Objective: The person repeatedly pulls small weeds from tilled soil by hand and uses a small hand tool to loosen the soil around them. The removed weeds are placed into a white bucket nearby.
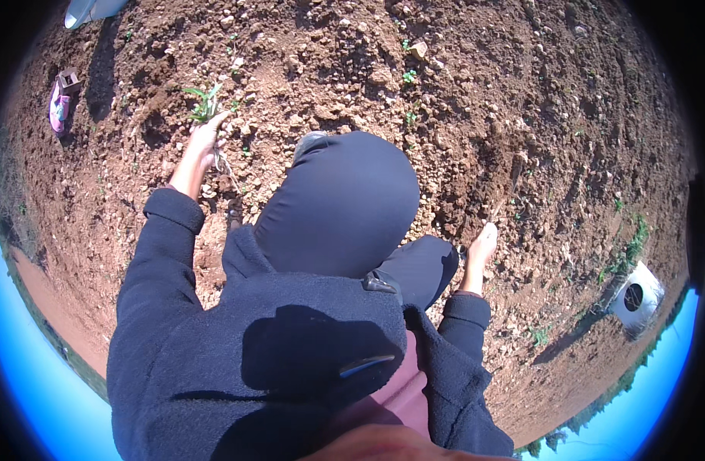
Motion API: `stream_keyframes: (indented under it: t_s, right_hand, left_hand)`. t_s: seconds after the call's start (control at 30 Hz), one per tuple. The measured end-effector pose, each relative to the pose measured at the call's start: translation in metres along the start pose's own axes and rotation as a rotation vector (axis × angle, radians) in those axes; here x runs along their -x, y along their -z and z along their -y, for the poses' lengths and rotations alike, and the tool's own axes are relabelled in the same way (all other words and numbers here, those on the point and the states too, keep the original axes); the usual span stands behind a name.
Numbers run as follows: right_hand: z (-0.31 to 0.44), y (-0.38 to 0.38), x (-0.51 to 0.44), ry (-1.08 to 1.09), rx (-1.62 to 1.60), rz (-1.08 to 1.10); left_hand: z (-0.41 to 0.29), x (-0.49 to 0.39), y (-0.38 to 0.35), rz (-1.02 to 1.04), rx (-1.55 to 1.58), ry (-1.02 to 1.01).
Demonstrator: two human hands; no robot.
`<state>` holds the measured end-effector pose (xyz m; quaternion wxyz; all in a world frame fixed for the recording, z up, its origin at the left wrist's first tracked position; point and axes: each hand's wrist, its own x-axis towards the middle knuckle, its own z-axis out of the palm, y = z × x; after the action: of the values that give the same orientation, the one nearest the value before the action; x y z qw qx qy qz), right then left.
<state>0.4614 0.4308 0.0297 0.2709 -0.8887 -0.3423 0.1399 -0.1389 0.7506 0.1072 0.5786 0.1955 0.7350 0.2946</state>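
My left hand [204,138] is closed around a small bunch of green leafy plants [205,106], whose leaves point away from me; pale stems or roots hang below the hand. On the other side of my knees, low over the brown soil [341,57], my right hand [484,242] grips a thin tool or stick, seen only partly; its far end blends into darker, loosened soil [493,167]. Small green seedlings [409,76] grow in a loose row in front of my knee.
A white container with a round dark opening [637,297] stands on the right, beside taller weeds [636,245]. At the far left lie a pink object [59,109] and a small box-like object [68,80]. A pale container [90,10] is partly visible at the top left.
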Motion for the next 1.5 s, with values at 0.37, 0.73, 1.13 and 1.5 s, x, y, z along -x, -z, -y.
stream_keyframes:
  t_s: [0.37, 0.73, 1.13, 1.5]
  right_hand:
    - [0.151, 0.027, 0.003, -0.635, -0.596, 0.288]
    - [0.236, 0.044, 0.020, -0.179, -0.378, 0.727]
    - [0.297, 0.028, -0.052, 0.240, 0.525, 0.714]
    - [0.260, -0.042, -0.108, 0.224, 0.355, 0.825]
  left_hand:
    - [0.045, -0.001, -0.043, 0.135, 0.052, 0.096]
    - [0.033, -0.030, -0.197, 0.743, -0.334, -0.235]
    - [0.047, -0.039, -0.370, 0.678, -1.150, -1.009]
    - [0.066, -0.045, -0.380, 0.702, -1.209, -1.350]
